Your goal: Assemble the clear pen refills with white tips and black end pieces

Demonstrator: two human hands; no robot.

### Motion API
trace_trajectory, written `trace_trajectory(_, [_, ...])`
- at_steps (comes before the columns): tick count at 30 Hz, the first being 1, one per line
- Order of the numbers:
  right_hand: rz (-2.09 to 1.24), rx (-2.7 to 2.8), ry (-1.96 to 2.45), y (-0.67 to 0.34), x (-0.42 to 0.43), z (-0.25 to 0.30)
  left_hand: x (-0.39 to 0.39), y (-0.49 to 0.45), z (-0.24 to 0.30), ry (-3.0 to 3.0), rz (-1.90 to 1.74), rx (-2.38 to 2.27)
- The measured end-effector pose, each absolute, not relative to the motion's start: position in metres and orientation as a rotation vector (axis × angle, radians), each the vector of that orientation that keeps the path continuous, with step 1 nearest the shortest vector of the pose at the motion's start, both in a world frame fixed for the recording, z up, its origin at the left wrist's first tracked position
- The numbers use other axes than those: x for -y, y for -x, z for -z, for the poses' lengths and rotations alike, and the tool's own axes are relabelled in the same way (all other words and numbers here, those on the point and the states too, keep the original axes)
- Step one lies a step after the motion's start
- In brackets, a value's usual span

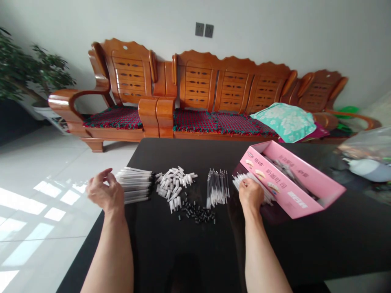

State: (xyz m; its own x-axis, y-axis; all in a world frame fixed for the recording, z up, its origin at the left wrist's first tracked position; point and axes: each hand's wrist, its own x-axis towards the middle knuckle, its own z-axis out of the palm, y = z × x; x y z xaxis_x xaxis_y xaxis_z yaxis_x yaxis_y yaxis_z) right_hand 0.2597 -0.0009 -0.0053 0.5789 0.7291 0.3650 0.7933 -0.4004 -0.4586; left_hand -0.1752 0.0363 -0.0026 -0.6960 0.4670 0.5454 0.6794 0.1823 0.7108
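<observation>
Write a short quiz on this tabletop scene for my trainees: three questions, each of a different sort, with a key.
1. Multiple choice: the right hand is at a pile of thin whitish sticks. Which container stands beside that pile?
A. a brown wicker basket
B. a long pink cardboard box
C. a blue metal bucket

2. True or false: the loose small white plastic caps lie to the picture's left of the bunch of slim clear-and-white rods.

3. Short answer: which bundle is nearest the left hand?

Key: 1. B. 2. True. 3. The bundle of long translucent tubes with black ends.
</observation>
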Motion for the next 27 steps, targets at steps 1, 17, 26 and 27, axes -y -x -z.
trace_trajectory(1, [0.131, 1.227, 2.247, -0.263, 0.002, 0.006, -0.036, 0.166, 0.000, 1.163, 1.546, 2.181])
trace_trajectory(17, [0.047, 1.408, 2.341, -0.277, -0.004, 0.023, -0.026, 0.064, -0.010, 2.422, 1.353, 1.987])
trace_trajectory(26, [0.085, 1.521, 2.545, -0.257, 0.001, 0.003, -0.025, 0.061, -0.004, 2.758, 0.940, 1.902])
trace_trajectory(27, [0.089, 1.524, 2.544, -0.256, 0.001, 0.002, -0.025, 0.060, -0.003, 2.755, 0.892, 1.896])
